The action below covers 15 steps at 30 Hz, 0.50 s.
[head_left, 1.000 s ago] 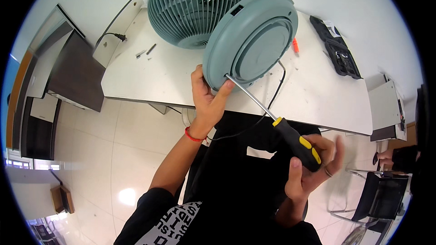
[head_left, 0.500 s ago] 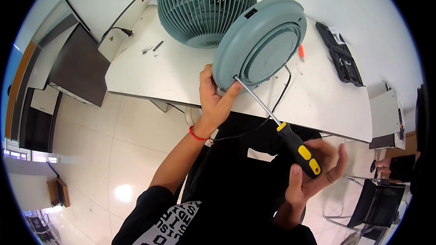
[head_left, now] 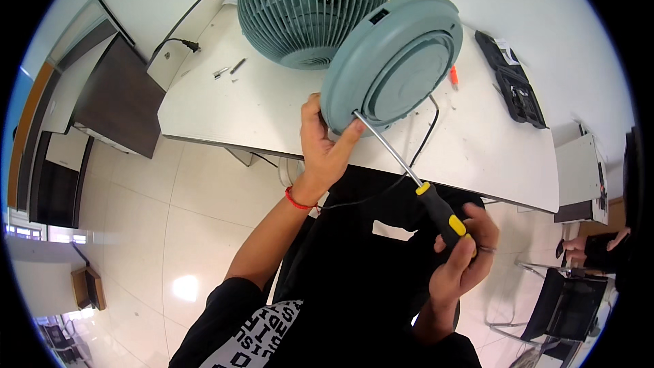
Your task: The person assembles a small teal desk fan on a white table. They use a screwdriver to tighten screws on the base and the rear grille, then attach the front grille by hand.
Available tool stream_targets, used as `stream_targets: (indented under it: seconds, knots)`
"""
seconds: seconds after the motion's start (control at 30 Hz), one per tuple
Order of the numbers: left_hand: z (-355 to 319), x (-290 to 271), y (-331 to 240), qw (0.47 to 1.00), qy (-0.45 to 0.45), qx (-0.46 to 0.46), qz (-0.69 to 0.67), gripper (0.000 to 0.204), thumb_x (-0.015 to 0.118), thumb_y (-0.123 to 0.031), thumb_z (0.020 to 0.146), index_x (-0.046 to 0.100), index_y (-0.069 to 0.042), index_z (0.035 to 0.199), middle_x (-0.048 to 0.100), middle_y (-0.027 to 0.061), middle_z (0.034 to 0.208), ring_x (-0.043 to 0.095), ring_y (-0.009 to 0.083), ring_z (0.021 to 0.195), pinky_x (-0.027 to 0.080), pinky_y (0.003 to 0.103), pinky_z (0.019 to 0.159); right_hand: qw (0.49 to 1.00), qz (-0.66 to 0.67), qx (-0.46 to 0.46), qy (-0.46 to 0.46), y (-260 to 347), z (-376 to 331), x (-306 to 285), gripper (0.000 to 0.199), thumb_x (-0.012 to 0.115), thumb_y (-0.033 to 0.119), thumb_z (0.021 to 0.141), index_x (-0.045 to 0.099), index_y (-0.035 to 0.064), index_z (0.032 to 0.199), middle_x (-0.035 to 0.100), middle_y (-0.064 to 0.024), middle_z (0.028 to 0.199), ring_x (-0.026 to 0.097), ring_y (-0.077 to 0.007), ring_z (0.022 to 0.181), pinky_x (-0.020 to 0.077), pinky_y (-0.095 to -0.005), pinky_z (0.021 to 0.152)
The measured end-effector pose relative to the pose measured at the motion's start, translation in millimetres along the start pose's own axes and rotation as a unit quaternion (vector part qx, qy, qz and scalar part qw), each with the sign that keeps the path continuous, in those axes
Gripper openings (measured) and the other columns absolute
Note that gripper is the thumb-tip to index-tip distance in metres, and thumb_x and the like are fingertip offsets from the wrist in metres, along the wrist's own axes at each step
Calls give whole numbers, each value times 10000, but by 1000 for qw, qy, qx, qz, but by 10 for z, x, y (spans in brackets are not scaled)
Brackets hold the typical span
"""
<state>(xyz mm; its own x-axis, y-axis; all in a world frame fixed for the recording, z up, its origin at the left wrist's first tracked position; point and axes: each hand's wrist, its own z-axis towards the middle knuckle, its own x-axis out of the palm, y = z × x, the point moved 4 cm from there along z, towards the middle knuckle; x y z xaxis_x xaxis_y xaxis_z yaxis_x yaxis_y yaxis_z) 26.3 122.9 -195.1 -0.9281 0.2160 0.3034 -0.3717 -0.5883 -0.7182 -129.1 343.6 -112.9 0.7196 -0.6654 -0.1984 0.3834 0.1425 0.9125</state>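
Note:
A teal desk fan lies tipped on the white table [head_left: 225,105], its round grille [head_left: 310,7] to the rear and its round base [head_left: 395,61] turned toward me. My left hand [head_left: 323,146] grips the lower rim of the base, thumb on its edge. My right hand [head_left: 463,259] holds a screwdriver [head_left: 436,208] with a black and yellow handle. The long metal shaft runs up and left, its tip touching the underside of the base near my left thumb. A black power cord [head_left: 426,140] hangs from the fan over the table edge.
Loose screws [head_left: 228,69] lie on the table left of the fan. A black tool case [head_left: 514,88] and a small orange item [head_left: 454,76] sit at the right. A plug [head_left: 191,46] rests by a white panel at the back left. Another person's hand [head_left: 579,249] shows far right.
The fan and table sit slightly further right and lower in view. The screwdriver tip stays on the base; both hands keep their grips.

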Motion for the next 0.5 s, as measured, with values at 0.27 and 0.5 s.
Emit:
stream_targets:
  seconds: [0.27,0.5]
  knots:
    - [52,12,38,998,16,30,55,650,804,-118,843,406,-1,1344,535,148,1215,551,222,1098,436,376,981,903,-217,-362,83,99,123,-116,427,602,243,988,511,-5,1323,570,-141,959,556,-222,729,471,-309,687]
    - [121,71,7,991,60,-9,119,797,825,-157,798,404,23,1450,525,156,1143,546,280,1047,432,385,946,906,-266,-323,62,214,249,-155,449,668,281,946,535,-6,1263,585,-139,989,584,-135,736,459,-243,671]
